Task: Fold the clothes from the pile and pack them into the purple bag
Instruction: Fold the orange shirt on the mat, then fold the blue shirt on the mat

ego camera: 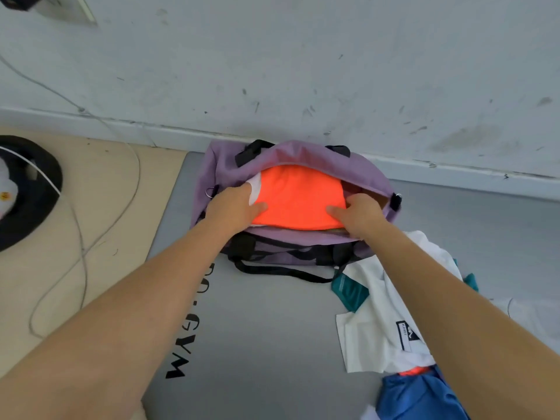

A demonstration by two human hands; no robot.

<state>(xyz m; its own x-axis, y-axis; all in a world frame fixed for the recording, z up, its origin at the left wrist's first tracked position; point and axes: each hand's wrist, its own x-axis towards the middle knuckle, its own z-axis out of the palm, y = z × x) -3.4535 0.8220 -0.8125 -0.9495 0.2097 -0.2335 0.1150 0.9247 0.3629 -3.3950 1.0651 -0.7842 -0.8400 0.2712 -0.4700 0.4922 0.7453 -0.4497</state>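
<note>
The folded orange garment [298, 198] lies in the open mouth of the purple bag [230, 165], which sits at the far edge of the grey mat [272, 328], against the wall. The left hand [235, 204] holds the garment's left side, thumb on top and fingers apparently tucked beneath; the right hand [356, 212] holds its right side likewise. How far the hidden fingers curl cannot be told.

The garment looks light, soft and limp. It would likely sag and unfold if lifted by one corner, so holding both sides with fingers beneath suits it. The fabric seems smooth and may slide against the white item [254, 189] already in the bag.

The pile [385, 313] of unfolded clothes lies at the mat's right edge, beside the bag.
</note>
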